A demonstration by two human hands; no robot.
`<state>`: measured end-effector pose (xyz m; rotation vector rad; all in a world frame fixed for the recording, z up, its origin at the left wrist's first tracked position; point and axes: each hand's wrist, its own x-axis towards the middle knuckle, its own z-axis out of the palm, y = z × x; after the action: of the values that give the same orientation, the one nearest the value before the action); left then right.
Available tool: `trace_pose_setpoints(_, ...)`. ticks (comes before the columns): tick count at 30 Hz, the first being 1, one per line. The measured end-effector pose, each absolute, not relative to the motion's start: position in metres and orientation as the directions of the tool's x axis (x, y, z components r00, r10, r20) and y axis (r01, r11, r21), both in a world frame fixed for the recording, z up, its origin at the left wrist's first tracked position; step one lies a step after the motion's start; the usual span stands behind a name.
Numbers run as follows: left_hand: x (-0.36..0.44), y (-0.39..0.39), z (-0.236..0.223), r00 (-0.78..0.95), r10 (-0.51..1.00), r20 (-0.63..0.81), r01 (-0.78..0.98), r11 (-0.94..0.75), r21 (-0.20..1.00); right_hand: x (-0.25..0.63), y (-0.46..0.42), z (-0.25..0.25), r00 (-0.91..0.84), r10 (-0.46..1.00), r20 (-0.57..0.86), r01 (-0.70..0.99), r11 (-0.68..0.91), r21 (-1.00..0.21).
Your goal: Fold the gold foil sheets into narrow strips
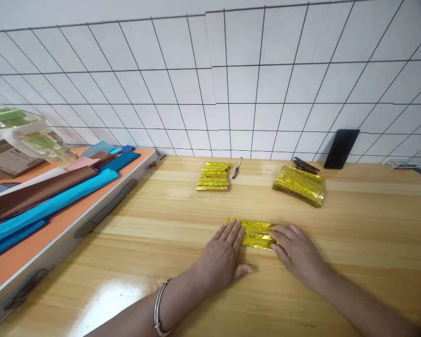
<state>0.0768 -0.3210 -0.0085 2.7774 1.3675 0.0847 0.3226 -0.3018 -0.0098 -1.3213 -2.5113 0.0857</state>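
Note:
A folded strip of gold foil paper lies on the wooden table in front of me. My left hand rests flat on its left end, fingers stretched out. My right hand lies flat on its right end, fingers pressing down on the foil. A bracelet circles my left wrist. Farther back sits a stack of folded gold strips, and to the right a pile of flat gold foil sheets.
A pen lies beside the folded stack. A black phone leans on the tiled wall, with a dark comb-like clip near the foil pile. At left an orange board carries blue and brown paper rolls and a clear plastic container.

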Motion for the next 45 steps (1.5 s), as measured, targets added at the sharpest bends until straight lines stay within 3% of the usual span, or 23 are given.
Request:
trace_pose_setpoints(28,0.08,-0.302,-0.017,0.595,0.794,0.128,0.796,-0.604,0.048,0.325,-0.278,-0.023,-0.532,0.804,0.265,0.802,0.579,-0.149)
trace_pose_setpoints(36,0.089,-0.302,-0.013,0.594,0.801,0.073,0.799,-0.598,0.059,0.323,-0.283,-0.017,-0.523,0.809,0.268,0.818,0.565,-0.11)
trace_pose_setpoints(45,0.103,-0.303,-0.012,0.574,0.806,0.144,0.793,-0.591,0.148,0.323,-0.285,-0.015,-0.512,0.819,0.258,0.822,0.554,-0.13)
